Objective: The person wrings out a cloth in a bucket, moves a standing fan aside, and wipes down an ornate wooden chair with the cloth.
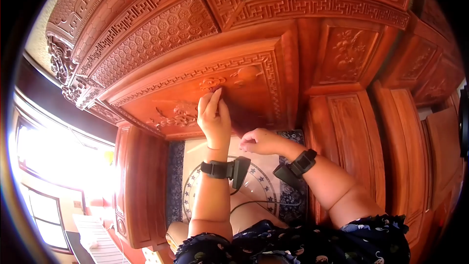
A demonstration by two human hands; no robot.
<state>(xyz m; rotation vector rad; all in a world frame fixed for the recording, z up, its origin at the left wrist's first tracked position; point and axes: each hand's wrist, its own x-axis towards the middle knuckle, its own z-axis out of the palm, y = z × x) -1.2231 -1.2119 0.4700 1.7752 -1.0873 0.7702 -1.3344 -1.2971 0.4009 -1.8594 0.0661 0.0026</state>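
Observation:
My left hand [214,120] is raised against a carved wooden panel [185,102] of reddish-brown furniture. Its fingers are pinched together, with the tips at a carved relief [211,83]; a small dark spot shows at the fingertips, too small to make out. Lower and to the right, my right hand [264,142] hangs in front of the panel, apart from it. The fingers there are loosely curled in, with nothing visible in them. Each wrist wears a black strap [217,168] with a dark box on it.
Carved lattice borders [156,19] run above the panel. Wooden drawer-like blocks [349,142] stand on the right, and another wooden block [141,181] on the left. Below lies a patterned floor [195,151] crossed by a dark cable [264,202]. Bright windows [53,142] are at far left.

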